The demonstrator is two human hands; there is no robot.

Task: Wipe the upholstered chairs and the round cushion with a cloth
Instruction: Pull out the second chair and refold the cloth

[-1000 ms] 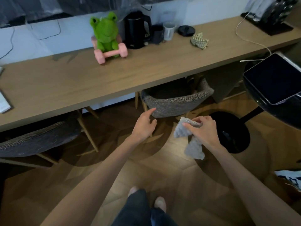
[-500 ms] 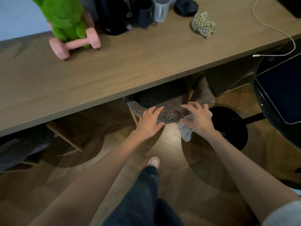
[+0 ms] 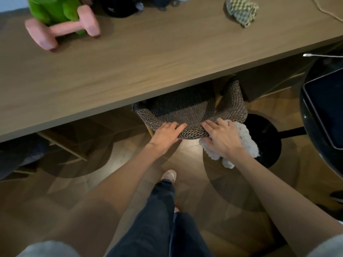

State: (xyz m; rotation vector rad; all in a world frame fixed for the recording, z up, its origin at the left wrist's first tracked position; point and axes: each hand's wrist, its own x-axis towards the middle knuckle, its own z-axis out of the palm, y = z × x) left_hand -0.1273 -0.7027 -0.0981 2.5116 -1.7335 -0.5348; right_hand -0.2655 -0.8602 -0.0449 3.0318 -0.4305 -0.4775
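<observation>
Grey-brown woven chair point(image 3: 187, 108), tucked under a wooden desk point(image 3: 148, 62): its curved back rim was gripped by the left hand point(image 3: 166, 133), fingers curled over the top, and by the right hand point(image 3: 220, 138) just beside it, fingers hooked over the same rim. White knitted cloth point(image 3: 245, 143) was held beneath the right palm, bunched against the back's outer face and hanging below the wrist. Pink dumbbell point(image 3: 63, 30) lay on the desk, well beyond both hands.

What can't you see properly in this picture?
Head view:
- Chair: seat front hidden under the desk.
- Cloth: partly covered by the right hand.
- Frog: head cut off by the top edge.
- Second chair, left: dark, mostly under the desk.
</observation>
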